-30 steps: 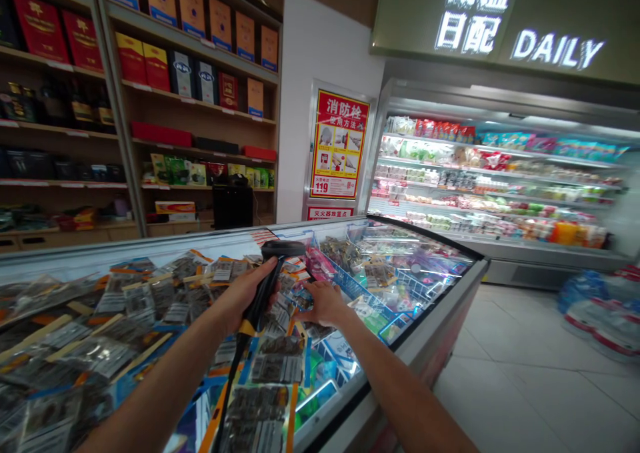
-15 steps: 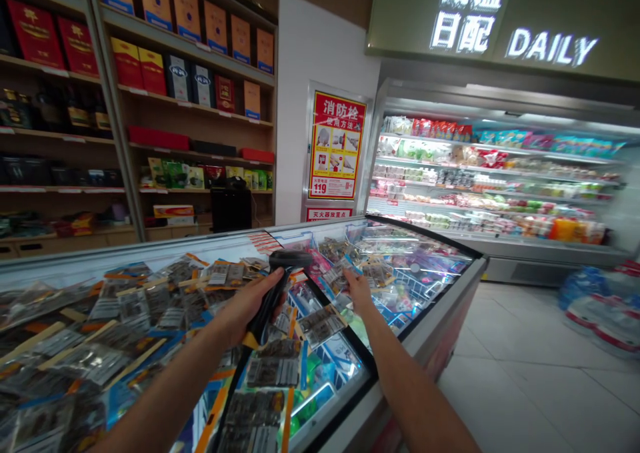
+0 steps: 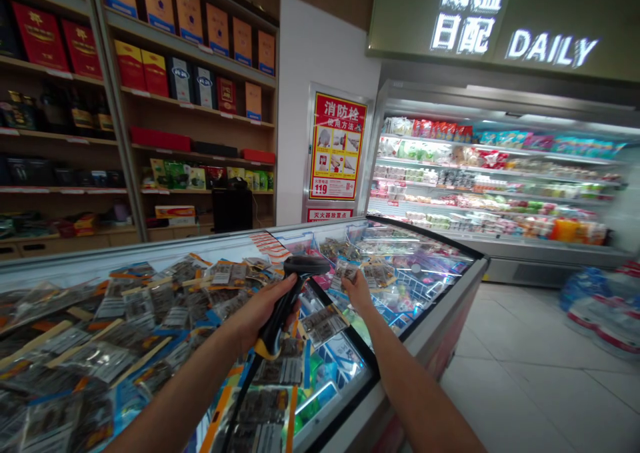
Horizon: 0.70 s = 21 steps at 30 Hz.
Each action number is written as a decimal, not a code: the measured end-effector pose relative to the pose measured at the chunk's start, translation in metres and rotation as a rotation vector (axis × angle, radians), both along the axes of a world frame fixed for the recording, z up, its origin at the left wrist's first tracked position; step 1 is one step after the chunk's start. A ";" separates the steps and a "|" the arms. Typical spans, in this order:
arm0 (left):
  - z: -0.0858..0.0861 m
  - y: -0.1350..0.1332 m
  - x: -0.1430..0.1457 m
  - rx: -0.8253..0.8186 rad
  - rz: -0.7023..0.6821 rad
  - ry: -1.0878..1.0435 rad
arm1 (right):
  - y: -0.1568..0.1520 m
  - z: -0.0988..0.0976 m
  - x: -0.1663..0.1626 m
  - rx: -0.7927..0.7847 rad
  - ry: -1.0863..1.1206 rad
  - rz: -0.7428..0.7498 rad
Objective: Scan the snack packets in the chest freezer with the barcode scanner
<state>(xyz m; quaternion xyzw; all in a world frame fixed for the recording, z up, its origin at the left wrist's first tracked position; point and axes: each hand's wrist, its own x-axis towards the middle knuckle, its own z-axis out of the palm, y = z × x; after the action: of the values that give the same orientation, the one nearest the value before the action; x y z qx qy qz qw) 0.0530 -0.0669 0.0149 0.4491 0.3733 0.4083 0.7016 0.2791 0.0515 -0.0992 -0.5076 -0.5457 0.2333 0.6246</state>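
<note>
My left hand [image 3: 267, 309] is wrapped round the handle of a black barcode scanner [image 3: 306, 265]. Its head points to the right, toward my other hand, and a cable trails down from the yellow-trimmed base. My right hand [image 3: 357, 291] pinches a clear snack packet [image 3: 345, 269] at its near edge, above the freezer's glass top. Just beyond it another packet [image 3: 379, 273] lies on the glass. Nearer to me, a packet with dark contents [image 3: 323, 324] rests across the black frame strip. Many similar packets [image 3: 170, 299] are heaped on the left side.
The chest freezer [image 3: 425, 333] has a pale raised rim and blue wire baskets under its glass. Behind stand shelves of boxed goods [image 3: 187, 83] and a lit dairy cooler [image 3: 495, 173]. Wrapped bottle packs [image 3: 603, 306] sit on the tiled floor at right.
The scanner in my left hand has moved slightly right, toward the packet. The packet in my right hand has changed its tilt a little, and that hand has barely shifted.
</note>
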 end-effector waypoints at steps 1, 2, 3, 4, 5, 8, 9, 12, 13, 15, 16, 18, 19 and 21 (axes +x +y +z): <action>0.000 -0.001 0.001 0.006 -0.009 -0.001 | 0.001 0.001 0.002 0.005 0.002 -0.004; 0.001 -0.003 0.002 0.015 -0.017 -0.001 | 0.001 0.002 0.005 0.010 0.001 -0.011; 0.001 -0.004 0.002 0.022 -0.024 0.002 | 0.001 0.003 0.007 0.014 -0.004 -0.023; 0.000 -0.004 0.003 0.026 -0.027 0.009 | 0.000 0.004 0.008 0.019 -0.014 -0.035; 0.000 -0.005 0.003 0.026 -0.025 0.016 | 0.000 0.005 0.009 0.027 -0.023 -0.045; -0.001 -0.004 0.005 0.015 -0.009 0.028 | -0.004 0.008 0.008 0.030 -0.054 -0.056; -0.002 -0.004 0.006 0.018 -0.005 0.026 | -0.005 0.008 0.008 0.029 -0.065 -0.054; -0.003 -0.003 0.007 0.051 -0.012 0.022 | -0.006 0.009 0.006 0.027 -0.083 -0.035; -0.003 -0.002 0.007 0.057 -0.006 0.021 | -0.006 0.009 0.006 0.023 -0.078 -0.036; -0.003 -0.002 0.007 0.058 0.028 0.026 | -0.003 0.007 0.008 -0.021 -0.067 -0.075; -0.003 -0.002 0.006 0.057 0.048 0.030 | -0.002 0.006 0.010 -0.056 -0.074 -0.122; -0.004 0.000 0.005 0.056 0.078 0.043 | 0.001 0.006 0.016 -0.128 -0.137 -0.239; -0.004 0.001 0.004 0.061 0.085 0.049 | 0.003 0.007 0.019 -0.158 -0.202 -0.289; -0.005 0.004 0.003 0.070 0.100 0.064 | 0.004 0.009 0.028 -0.208 -0.363 -0.372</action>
<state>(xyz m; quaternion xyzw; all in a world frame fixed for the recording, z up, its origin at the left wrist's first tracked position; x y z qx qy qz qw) 0.0562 -0.0631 0.0095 0.4671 0.4029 0.4412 0.6518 0.3069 0.0559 -0.0907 -0.6939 -0.5191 0.0747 0.4934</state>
